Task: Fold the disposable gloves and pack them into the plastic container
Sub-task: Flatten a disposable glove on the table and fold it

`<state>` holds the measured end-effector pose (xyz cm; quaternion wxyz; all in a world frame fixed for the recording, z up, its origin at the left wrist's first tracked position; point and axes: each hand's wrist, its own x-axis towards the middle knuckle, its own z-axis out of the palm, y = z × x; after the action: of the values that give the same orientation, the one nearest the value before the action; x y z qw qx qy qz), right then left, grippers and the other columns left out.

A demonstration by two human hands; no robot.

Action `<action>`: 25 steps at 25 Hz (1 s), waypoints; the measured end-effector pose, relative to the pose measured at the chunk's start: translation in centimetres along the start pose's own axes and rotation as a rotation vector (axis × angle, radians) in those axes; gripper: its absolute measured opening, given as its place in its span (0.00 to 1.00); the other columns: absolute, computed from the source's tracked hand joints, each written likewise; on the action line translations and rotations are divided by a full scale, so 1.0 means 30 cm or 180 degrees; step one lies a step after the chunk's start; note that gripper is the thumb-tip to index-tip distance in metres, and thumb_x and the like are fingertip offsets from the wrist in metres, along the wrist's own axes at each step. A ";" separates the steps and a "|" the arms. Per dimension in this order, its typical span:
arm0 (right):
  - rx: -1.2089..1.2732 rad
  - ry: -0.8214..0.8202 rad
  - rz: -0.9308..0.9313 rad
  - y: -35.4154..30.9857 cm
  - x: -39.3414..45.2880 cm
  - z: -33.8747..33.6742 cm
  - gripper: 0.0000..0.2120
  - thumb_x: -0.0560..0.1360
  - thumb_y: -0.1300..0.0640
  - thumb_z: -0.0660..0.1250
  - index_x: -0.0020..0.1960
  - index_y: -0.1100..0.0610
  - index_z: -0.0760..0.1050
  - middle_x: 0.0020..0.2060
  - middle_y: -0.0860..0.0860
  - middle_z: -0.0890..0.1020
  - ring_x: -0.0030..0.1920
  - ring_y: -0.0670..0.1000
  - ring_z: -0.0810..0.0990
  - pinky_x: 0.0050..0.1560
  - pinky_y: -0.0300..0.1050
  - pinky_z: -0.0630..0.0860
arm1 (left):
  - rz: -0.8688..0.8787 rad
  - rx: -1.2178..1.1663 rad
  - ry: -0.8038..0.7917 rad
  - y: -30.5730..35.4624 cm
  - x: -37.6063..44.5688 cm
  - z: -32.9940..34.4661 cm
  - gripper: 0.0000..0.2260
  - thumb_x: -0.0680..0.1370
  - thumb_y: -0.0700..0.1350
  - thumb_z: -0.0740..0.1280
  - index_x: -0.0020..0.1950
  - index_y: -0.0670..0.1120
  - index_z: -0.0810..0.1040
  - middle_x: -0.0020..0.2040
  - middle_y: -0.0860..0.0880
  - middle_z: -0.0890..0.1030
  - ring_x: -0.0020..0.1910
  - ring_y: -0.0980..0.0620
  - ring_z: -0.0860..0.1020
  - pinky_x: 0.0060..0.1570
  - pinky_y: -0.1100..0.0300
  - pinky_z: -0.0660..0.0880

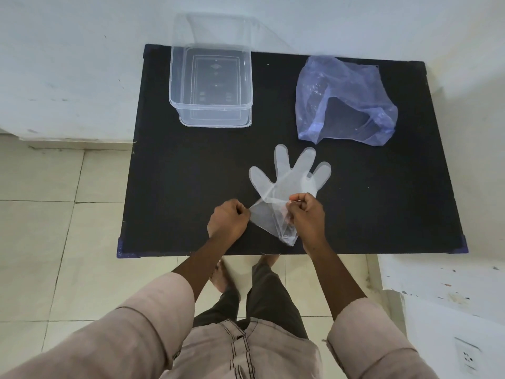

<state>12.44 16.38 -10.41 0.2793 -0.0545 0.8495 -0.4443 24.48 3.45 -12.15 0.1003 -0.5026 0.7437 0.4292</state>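
Observation:
A thin, translucent disposable glove (289, 179) lies on the black table (177, 187), fingers spread and pointing away from me. My left hand (228, 220) pinches the left edge of its cuff. My right hand (307, 214) pinches the cuff's right side, where the plastic is bunched and hangs toward the table's near edge. The clear plastic container (210, 86) stands open and empty at the far left of the table, well apart from both hands.
A crumpled bluish plastic bag (347, 102) lies at the far right of the table. The container's clear lid (218, 28) leans against the white wall behind it. Tiled floor and my bare feet show below the table's near edge.

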 end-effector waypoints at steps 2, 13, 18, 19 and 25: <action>-0.0053 -0.0040 -0.0064 -0.007 0.001 0.006 0.01 0.76 0.59 0.67 0.48 0.56 0.76 0.45 0.49 0.79 0.43 0.47 0.79 0.47 0.30 0.73 | 0.0575 0.0411 0.0407 -0.004 -0.034 -0.001 0.08 0.76 0.48 0.66 0.55 0.50 0.76 0.51 0.50 0.79 0.48 0.49 0.79 0.48 0.54 0.78; -0.0512 -0.0088 -0.0240 -0.019 0.000 0.021 0.07 0.78 0.58 0.65 0.50 0.61 0.79 0.44 0.52 0.81 0.41 0.46 0.77 0.53 0.35 0.74 | 0.2531 0.2413 -0.0038 -0.137 -0.097 0.162 0.33 0.80 0.61 0.49 0.79 0.42 0.49 0.79 0.42 0.55 0.78 0.42 0.53 0.75 0.42 0.49; -0.0750 -0.0106 -0.0229 -0.014 0.010 0.009 0.11 0.78 0.55 0.64 0.54 0.63 0.77 0.46 0.52 0.78 0.46 0.49 0.76 0.56 0.38 0.71 | 0.2465 0.2599 -0.0161 -0.125 -0.082 0.148 0.34 0.80 0.63 0.47 0.79 0.44 0.42 0.80 0.44 0.44 0.79 0.44 0.42 0.75 0.42 0.39; -0.0741 -0.0090 -0.0203 -0.018 0.022 0.005 0.12 0.78 0.55 0.64 0.54 0.63 0.77 0.47 0.54 0.79 0.47 0.51 0.77 0.57 0.40 0.72 | 0.2471 0.2624 -0.0163 -0.126 -0.076 0.145 0.34 0.80 0.63 0.47 0.79 0.44 0.43 0.80 0.43 0.45 0.79 0.44 0.43 0.74 0.41 0.38; -0.0729 0.0025 -0.0399 -0.080 0.078 -0.070 0.06 0.76 0.60 0.66 0.48 0.60 0.81 0.47 0.55 0.84 0.43 0.47 0.79 0.56 0.43 0.78 | 0.2417 0.2729 -0.0285 -0.116 -0.070 0.136 0.35 0.79 0.64 0.45 0.79 0.46 0.41 0.80 0.45 0.44 0.77 0.45 0.40 0.73 0.37 0.38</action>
<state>9.03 15.67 -8.59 0.2396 -0.1373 0.8907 -0.3612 27.22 7.42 -15.31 0.1653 -0.0960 0.9747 0.1161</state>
